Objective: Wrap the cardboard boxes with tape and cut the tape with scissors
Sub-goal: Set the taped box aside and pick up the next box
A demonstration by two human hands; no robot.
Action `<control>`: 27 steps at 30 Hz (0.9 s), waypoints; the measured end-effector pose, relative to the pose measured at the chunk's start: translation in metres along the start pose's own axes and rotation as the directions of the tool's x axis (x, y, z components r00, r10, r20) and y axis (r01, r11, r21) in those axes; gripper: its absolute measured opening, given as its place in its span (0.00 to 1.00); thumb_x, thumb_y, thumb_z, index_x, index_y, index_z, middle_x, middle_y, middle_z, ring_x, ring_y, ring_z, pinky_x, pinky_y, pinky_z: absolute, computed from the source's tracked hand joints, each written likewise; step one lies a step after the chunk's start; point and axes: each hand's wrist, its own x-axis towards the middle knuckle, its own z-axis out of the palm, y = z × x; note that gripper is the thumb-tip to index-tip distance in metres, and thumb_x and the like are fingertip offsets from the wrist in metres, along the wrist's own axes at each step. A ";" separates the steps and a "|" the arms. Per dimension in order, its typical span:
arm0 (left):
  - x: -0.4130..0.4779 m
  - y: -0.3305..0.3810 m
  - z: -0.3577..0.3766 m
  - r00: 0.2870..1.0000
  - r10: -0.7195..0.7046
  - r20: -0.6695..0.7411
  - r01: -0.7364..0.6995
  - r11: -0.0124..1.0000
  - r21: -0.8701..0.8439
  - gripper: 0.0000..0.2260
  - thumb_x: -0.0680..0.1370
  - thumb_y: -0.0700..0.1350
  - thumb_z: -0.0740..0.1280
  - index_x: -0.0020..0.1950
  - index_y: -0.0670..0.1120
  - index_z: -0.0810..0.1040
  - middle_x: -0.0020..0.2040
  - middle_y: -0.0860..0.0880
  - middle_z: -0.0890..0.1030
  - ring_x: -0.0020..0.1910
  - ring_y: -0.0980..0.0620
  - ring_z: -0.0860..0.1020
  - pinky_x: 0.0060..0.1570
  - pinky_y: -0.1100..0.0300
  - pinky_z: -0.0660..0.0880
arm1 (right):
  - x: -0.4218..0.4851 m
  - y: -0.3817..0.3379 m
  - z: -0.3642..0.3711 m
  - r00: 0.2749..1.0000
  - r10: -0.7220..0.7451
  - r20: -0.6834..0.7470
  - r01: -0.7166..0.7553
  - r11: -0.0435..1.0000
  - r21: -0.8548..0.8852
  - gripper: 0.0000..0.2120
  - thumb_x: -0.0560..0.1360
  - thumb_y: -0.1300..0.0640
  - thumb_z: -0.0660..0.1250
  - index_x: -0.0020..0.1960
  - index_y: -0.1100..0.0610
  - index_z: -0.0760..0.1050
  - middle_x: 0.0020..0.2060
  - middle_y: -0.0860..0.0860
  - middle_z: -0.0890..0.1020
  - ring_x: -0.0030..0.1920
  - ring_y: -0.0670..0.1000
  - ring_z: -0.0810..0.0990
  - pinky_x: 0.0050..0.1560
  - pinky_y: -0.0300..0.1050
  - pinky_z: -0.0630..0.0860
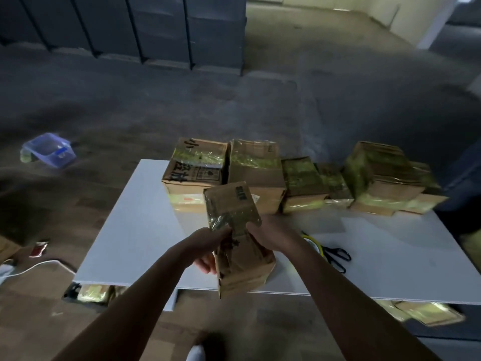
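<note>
A small cardboard box (234, 230) with shiny tape across its top is held up over the front of the white table (135, 225). My left hand (208, 248) grips its left side, fingers curled under the edge. My right hand (263, 233) grips its right side. Black-handled scissors (337, 256) lie on the table to the right of my right arm. A yellowish tape roll (316, 243) lies beside the scissors, partly hidden by my arm.
Several taped cardboard boxes (255, 173) stand in a row along the table's far edge. A clear plastic tub (48, 149) sits on the floor at left. More packages (429, 312) lie under the table. A white cable (33, 267) runs across the floor at left.
</note>
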 end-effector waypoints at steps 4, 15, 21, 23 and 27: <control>0.020 0.015 0.011 0.999 0.041 -0.008 -0.041 0.998 -0.055 0.26 0.79 0.63 0.57 0.57 0.42 0.78 0.48 0.42 0.82 0.43 0.43 0.83 0.36 0.52 0.82 | 0.004 0.008 -0.005 0.979 0.202 -0.039 -0.200 0.979 0.034 0.37 0.74 0.29 0.55 0.55 0.63 0.78 0.50 0.59 0.82 0.49 0.57 0.80 0.46 0.46 0.75; 0.053 0.023 0.015 0.990 0.140 -0.014 -0.140 0.990 0.000 0.26 0.80 0.63 0.52 0.51 0.43 0.77 0.44 0.43 0.83 0.38 0.46 0.84 0.38 0.51 0.83 | 0.017 0.021 -0.013 0.963 0.267 -0.032 -0.247 0.927 0.281 0.35 0.75 0.31 0.57 0.68 0.58 0.71 0.63 0.55 0.77 0.61 0.56 0.77 0.59 0.50 0.74; 0.051 0.025 0.015 0.989 0.139 0.045 -0.136 0.989 -0.059 0.25 0.82 0.60 0.52 0.54 0.41 0.77 0.49 0.43 0.82 0.45 0.45 0.82 0.35 0.56 0.81 | 0.020 0.032 -0.024 0.952 0.296 0.075 -0.301 0.874 0.381 0.24 0.76 0.36 0.60 0.54 0.56 0.77 0.47 0.53 0.83 0.42 0.50 0.83 0.40 0.43 0.80; 0.050 0.026 0.018 0.985 0.159 0.065 -0.153 0.984 -0.092 0.24 0.82 0.59 0.53 0.55 0.40 0.77 0.51 0.43 0.81 0.47 0.44 0.82 0.35 0.57 0.80 | 0.020 0.037 -0.032 0.952 0.291 0.094 -0.306 0.899 0.313 0.26 0.77 0.37 0.59 0.51 0.60 0.78 0.44 0.58 0.84 0.40 0.54 0.84 0.44 0.48 0.82; 0.049 0.034 0.025 0.985 0.163 0.052 -0.153 0.975 -0.161 0.24 0.82 0.59 0.54 0.51 0.40 0.79 0.45 0.45 0.82 0.40 0.48 0.83 0.31 0.61 0.78 | 0.015 0.051 -0.051 0.955 0.282 0.094 -0.297 0.912 0.283 0.27 0.79 0.40 0.57 0.44 0.63 0.79 0.31 0.55 0.84 0.34 0.52 0.85 0.39 0.44 0.82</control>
